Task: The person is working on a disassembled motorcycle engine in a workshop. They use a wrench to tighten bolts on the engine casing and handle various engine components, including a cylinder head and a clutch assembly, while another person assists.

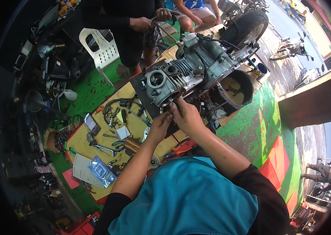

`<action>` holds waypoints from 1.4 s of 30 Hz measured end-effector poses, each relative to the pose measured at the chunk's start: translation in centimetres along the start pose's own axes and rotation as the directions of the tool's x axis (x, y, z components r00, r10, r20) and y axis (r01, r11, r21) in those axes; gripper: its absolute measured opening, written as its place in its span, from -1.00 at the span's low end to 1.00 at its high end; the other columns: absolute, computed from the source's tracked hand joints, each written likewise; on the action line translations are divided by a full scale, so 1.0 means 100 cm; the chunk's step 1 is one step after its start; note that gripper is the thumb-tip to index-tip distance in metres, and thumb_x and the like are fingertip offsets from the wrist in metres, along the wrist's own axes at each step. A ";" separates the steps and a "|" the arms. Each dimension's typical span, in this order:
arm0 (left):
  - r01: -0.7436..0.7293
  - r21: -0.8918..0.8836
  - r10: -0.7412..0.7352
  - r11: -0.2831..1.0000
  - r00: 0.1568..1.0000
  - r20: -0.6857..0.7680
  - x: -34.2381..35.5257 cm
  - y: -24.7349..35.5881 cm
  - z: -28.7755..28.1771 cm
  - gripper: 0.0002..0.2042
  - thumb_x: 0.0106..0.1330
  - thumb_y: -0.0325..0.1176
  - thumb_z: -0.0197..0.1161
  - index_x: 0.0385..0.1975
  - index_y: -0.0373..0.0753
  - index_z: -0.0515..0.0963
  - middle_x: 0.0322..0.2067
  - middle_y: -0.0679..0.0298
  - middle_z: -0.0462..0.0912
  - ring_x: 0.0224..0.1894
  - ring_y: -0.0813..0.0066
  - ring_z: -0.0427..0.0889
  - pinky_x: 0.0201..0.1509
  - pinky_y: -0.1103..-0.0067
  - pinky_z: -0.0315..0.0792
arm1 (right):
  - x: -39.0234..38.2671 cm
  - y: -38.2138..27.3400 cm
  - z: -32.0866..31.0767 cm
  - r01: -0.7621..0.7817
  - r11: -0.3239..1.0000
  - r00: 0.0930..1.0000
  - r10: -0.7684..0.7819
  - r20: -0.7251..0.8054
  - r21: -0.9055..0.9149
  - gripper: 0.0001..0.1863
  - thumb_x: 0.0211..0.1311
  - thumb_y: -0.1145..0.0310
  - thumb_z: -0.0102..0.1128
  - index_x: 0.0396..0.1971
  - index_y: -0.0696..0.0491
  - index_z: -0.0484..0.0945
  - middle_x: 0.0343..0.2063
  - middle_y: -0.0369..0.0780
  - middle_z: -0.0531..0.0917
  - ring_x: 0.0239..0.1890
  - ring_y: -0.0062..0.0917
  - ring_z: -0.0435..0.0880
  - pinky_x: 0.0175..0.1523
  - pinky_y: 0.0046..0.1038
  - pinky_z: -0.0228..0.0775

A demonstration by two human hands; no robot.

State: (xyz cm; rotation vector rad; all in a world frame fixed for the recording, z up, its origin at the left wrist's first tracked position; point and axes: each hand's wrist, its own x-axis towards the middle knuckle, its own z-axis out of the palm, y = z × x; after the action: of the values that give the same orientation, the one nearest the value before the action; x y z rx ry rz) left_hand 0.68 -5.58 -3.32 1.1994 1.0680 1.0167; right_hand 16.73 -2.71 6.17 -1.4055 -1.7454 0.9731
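A grey metal scooter engine (210, 56) lies on the workbench in front of me, its finned cylinder and round-mouthed head toward the left. My left hand (160, 126) is just below the cylinder head, fingers pinched together by a small metal part that they mostly hide. Beside it, my right hand (187, 116) reaches to the head's near side, with bent fingers against its opening. Both hands' fingertips nearly meet there. What lies between them is too small and covered to name.
Across the bench a person in dark clothes (132, 23) holds a long rod at the engine; another sits behind. Pliers (110, 150), a phone (92, 124), a blue packet (101, 171) and several tools cover the yellow bench top (80, 141). A black bucket (247, 86) stands right.
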 end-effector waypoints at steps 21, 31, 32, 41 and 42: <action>0.216 0.477 -0.283 0.852 0.956 0.072 -0.006 0.077 -0.042 -0.63 0.58 -0.13 0.10 -0.21 -0.37 0.62 -0.50 0.28 0.61 -0.44 0.58 0.48 -0.31 0.54 0.38 | 0.006 0.012 0.021 -0.154 0.915 0.987 0.156 0.024 0.373 -0.63 0.57 0.19 0.08 -0.23 0.26 0.54 -0.58 -0.05 0.59 -0.54 -0.42 0.59 -0.35 -0.30 0.43; 0.109 0.661 -0.211 0.743 0.975 0.076 -0.008 0.117 -0.036 -0.65 0.56 -0.14 0.08 -0.16 -0.38 0.59 -0.35 -0.12 0.68 -0.27 -0.14 0.64 -0.16 0.23 0.48 | 0.006 0.007 0.018 -0.236 0.834 0.972 0.213 0.104 0.498 -0.60 0.59 0.17 0.04 -0.28 0.26 0.54 -0.61 -0.12 0.59 -0.57 -0.50 0.58 -0.40 -0.32 0.43; 0.124 0.680 -0.234 0.722 0.970 0.072 -0.008 0.119 -0.036 -0.64 0.56 -0.14 0.07 -0.16 -0.37 0.59 -0.34 -0.13 0.68 -0.24 -0.17 0.64 -0.15 0.21 0.48 | 0.005 0.008 0.018 -0.251 0.809 0.968 0.222 0.120 0.532 -0.59 0.59 0.17 0.04 -0.29 0.26 0.54 -0.61 -0.12 0.59 -0.57 -0.50 0.58 -0.40 -0.32 0.43; 0.207 0.709 -0.378 0.674 0.921 0.091 -0.003 0.131 -0.039 -0.59 0.62 -0.07 0.00 -0.25 -0.39 0.47 -0.49 0.28 0.48 -0.44 0.46 0.41 -0.31 0.46 0.35 | 0.010 0.018 0.016 -0.183 0.914 0.983 0.158 0.097 0.361 -0.53 0.55 0.10 0.06 -0.38 0.26 0.53 -0.60 0.06 0.58 -0.55 -0.13 0.58 -0.34 -0.17 0.43; 0.232 0.705 -0.408 0.671 0.909 0.088 -0.001 0.133 -0.038 -0.58 0.62 -0.07 0.00 -0.26 -0.38 0.47 -0.49 0.28 0.48 -0.44 0.47 0.41 -0.32 0.47 0.35 | 0.010 0.017 0.015 -0.167 0.916 0.985 0.145 0.089 0.365 -0.53 0.56 0.10 0.05 -0.38 0.26 0.54 -0.60 0.07 0.59 -0.54 -0.12 0.60 -0.33 -0.15 0.43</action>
State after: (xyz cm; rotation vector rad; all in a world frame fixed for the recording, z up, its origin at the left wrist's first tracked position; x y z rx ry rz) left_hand -3.57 -3.70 9.70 1.5900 1.4558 0.1544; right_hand 16.00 -1.72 4.00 -1.2889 -1.4079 1.3658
